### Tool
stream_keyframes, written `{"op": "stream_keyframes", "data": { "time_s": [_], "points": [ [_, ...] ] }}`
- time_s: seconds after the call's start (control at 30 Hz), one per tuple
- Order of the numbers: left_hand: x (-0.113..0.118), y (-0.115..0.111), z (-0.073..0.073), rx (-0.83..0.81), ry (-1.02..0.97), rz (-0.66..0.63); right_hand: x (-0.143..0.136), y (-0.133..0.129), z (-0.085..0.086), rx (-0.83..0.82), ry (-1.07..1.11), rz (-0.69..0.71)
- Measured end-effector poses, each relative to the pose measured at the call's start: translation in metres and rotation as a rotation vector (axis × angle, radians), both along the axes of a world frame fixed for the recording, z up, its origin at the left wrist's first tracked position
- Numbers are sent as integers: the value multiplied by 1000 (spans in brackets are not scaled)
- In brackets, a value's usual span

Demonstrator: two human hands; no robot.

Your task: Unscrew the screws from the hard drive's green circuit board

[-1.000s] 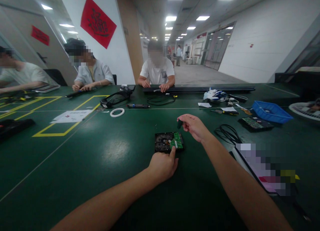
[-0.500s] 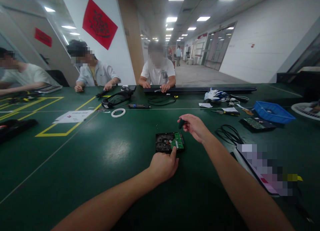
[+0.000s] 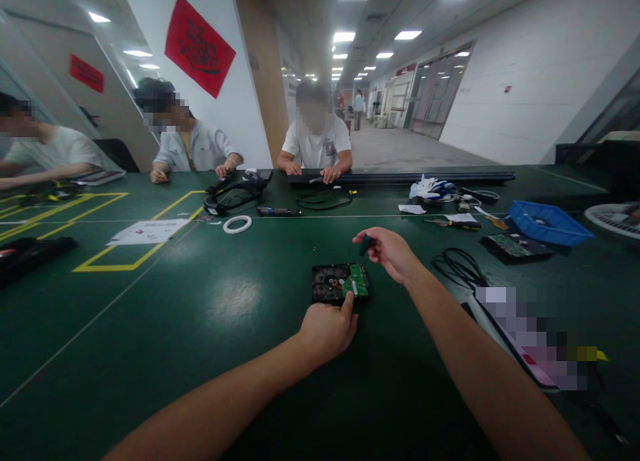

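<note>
We have the hard drive [image 3: 325, 286] lying flat on the green bench [image 3: 150, 334], its green circuit board [image 3: 356, 280] facing up at the right end. Our left hand [image 3: 327, 329] is at the near edge of the drive, the index finger stretched out and touching the board, the other fingers folded; we cannot tell whether they grip the edge.

Our right hand [image 3: 391, 253] is raised just beyond the drive's far right corner, its fingers pinched closed on a small dark object [image 3: 367, 245]. We cannot make out exactly what that object is.

A few tiny pale specks [image 3: 315, 252] lie just beyond the drive. Farther beyond it to the left, we see a white ring [image 3: 237, 224], a dark pen-like tool [image 3: 279, 212] and a black headset-like device [image 3: 239, 200]. To the right of the drive lies a coiled black cable [image 3: 457, 269]; beyond that are a second circuit-board unit [image 3: 516, 246] and a blue tray [image 3: 550, 222]. Across the bench from the drive sits a person [image 3: 317, 143] in a white shirt.
</note>
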State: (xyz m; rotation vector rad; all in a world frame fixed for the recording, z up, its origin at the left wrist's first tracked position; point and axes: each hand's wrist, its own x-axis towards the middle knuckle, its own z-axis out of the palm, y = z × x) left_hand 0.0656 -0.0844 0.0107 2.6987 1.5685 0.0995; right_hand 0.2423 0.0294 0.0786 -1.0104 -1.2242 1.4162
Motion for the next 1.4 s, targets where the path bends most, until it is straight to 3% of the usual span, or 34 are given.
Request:
{"op": "stream_keyframes", "data": {
  "time_s": [0.57,1.2,1.4],
  "points": [
    [0,-1,2,15,14,7,0,-2,3,-68,74,-14],
    [1,-1,5,-23,22,13,2,4,-9,-56,170,67],
    [0,0,3,-27,26,15,0,1,-5,15,44,14]
  ]
}}
